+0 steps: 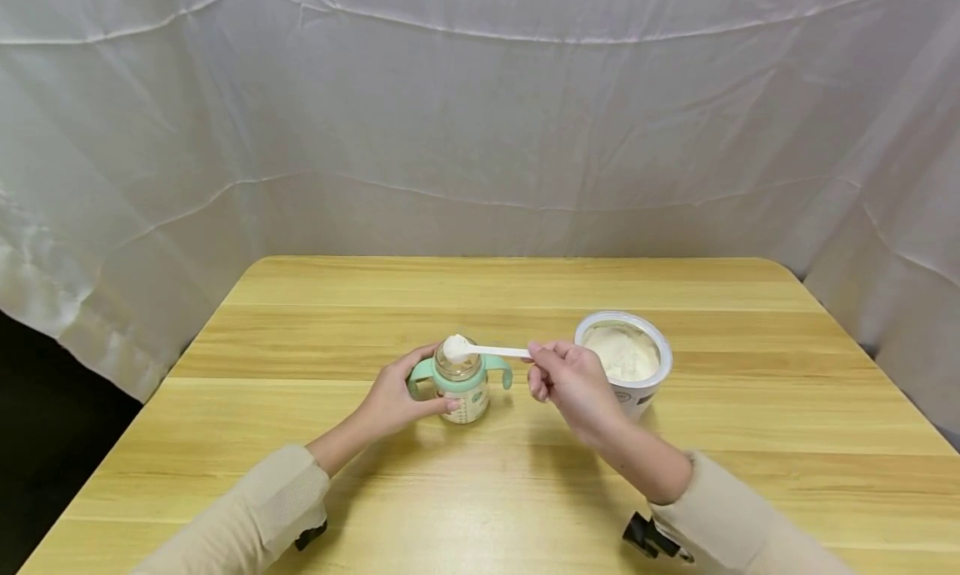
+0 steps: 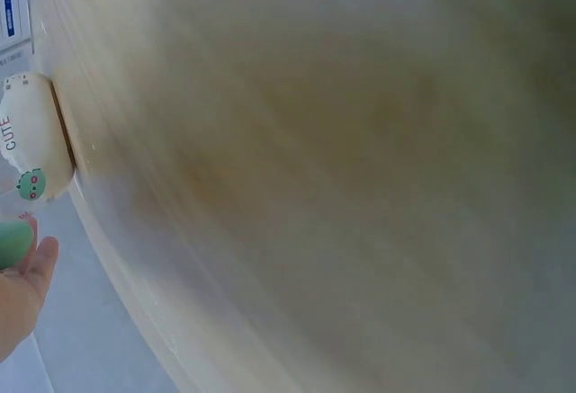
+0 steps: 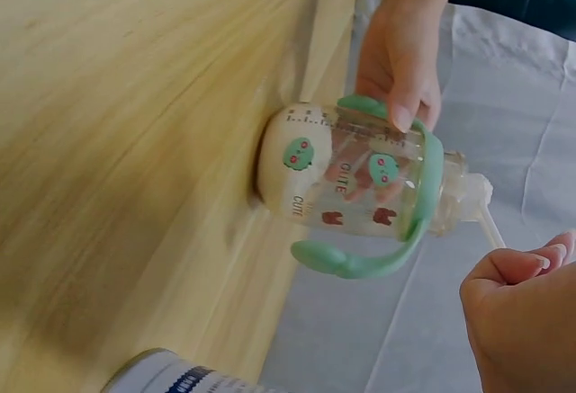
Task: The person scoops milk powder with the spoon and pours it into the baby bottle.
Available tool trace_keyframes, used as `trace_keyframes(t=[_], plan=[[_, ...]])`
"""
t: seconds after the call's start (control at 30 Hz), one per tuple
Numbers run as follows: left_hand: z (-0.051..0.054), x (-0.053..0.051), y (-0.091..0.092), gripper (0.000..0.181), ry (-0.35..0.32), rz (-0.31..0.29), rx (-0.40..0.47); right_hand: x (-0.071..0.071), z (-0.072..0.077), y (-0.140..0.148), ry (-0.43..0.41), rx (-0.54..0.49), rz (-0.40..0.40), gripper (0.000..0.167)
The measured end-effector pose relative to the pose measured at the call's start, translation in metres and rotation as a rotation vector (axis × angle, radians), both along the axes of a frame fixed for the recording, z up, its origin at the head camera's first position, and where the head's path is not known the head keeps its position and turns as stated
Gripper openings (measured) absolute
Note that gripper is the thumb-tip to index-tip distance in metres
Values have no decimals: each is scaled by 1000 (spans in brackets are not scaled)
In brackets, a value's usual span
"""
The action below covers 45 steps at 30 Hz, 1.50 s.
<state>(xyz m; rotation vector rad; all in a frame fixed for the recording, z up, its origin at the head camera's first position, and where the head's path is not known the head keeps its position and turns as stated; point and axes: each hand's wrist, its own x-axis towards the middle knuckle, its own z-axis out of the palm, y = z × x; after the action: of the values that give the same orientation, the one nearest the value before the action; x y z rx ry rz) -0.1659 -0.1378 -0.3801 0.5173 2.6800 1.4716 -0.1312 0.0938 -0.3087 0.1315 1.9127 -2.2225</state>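
A clear baby bottle point(image 1: 465, 403) with a green two-handled collar stands uncapped on the table. My left hand point(image 1: 396, 393) holds it by its left side, thumb across the front. In the right wrist view, cream-coloured contents fill the bottom of the bottle point(image 3: 346, 182). My right hand point(image 1: 577, 385) pinches the handle of a white scoop point(image 1: 497, 352). Heaped with pale powder point(image 1: 455, 346), the scoop's bowl is over the bottle's mouth. Just beyond my right hand is an open tub point(image 1: 663, 360) of the same-looking powder, its front partly hidden by that hand.
The wooden table point(image 1: 480, 508) has rounded far corners. Pale curtains point(image 1: 480, 142) hang behind it and along both sides. Dark straps or mounts show under both sleeves. A dark area lies past the table's left edge.
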Motion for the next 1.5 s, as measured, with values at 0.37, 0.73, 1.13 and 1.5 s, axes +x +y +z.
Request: trace_keyframes(t=[0.37, 0.73, 1.13, 1.5], plan=[[1, 0, 0, 72, -8, -12, 6, 0, -8, -6, 71, 124, -19, 16], [1, -1, -1, 71, -31, -19, 7, 1, -10, -3, 138, 251, -31, 15], [4, -4, -2, 74, -38, -27, 29, 4, -11, 3, 422, 432, 34, 14], [6, -3, -3, 70, -9, -43, 35, 5, -17, 7, 770, 638, 63, 8]])
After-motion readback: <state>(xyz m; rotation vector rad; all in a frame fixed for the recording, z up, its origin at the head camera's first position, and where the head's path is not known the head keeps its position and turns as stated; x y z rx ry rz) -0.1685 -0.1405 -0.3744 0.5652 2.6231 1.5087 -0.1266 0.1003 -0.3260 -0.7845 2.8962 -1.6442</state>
